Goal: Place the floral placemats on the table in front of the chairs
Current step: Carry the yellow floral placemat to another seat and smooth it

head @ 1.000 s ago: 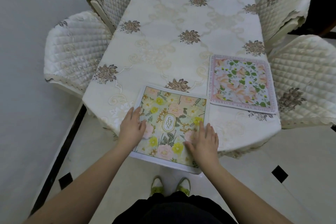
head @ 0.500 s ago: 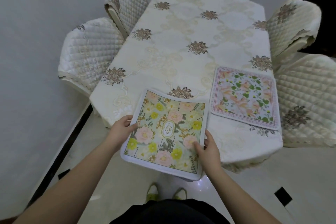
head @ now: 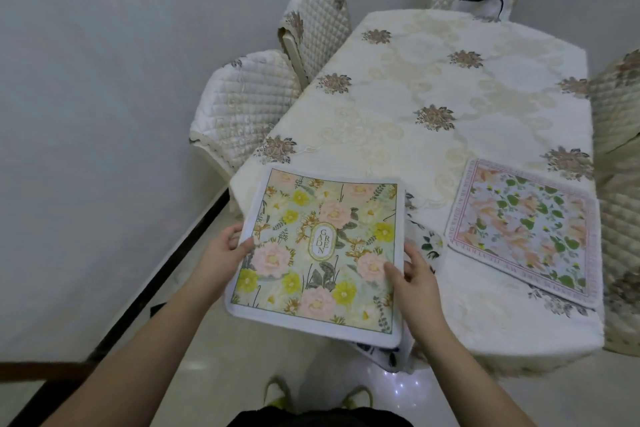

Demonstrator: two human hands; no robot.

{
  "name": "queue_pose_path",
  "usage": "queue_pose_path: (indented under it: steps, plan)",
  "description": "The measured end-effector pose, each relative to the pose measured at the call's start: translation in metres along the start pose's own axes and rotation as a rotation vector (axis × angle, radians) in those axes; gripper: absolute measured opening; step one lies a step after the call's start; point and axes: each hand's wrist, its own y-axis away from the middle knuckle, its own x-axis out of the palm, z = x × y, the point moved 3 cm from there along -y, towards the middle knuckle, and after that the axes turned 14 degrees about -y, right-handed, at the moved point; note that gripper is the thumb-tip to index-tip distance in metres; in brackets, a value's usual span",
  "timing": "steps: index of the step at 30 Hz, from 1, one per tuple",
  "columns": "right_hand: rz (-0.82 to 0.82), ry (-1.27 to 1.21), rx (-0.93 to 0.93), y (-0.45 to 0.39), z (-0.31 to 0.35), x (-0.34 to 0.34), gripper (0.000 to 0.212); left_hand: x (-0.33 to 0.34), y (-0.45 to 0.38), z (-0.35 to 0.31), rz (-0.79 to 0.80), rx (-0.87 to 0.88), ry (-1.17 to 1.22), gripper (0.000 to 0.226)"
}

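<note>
Holding, both hands: the left hand point(head: 221, 251) pinches the left edge of the garden placemat point(head: 320, 251), the right hand point(head: 414, 276) grips its right edge; fingers under the mat are hidden.
Garden placemat: raised between the hands, over the near-left corner of the desk point(head: 429, 94).
Beneath it: another mat point(head: 427, 244), mostly covered, pattern hard to make out.
Pink placemat point(head: 526, 236): flat on the desk, right of the right hand, before a chair point(head: 620, 218) cut off by the frame.
Far end: a white object point(head: 483, 0) on a chair, unclear.
</note>
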Motion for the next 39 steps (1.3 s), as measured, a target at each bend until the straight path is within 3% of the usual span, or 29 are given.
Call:
queue_pose_path:
  steps: [10, 25, 39]
  plan:
    - [0.113, 0.094, -0.034, 0.018, 0.014, 0.103, 0.047, -0.100, 0.012, 0.049, -0.121, -0.024, 0.109, 0.018]
    - [0.230, 0.047, -0.063, 0.094, 0.006, 0.335, 0.040, -0.314, 0.033, 0.158, -0.278, -0.034, 0.175, 0.023]
    - [0.217, 0.054, -0.021, 0.051, 0.007, 0.387, 0.043, -0.347, -0.025, 0.174, -0.287, -0.084, 0.172, 0.027]
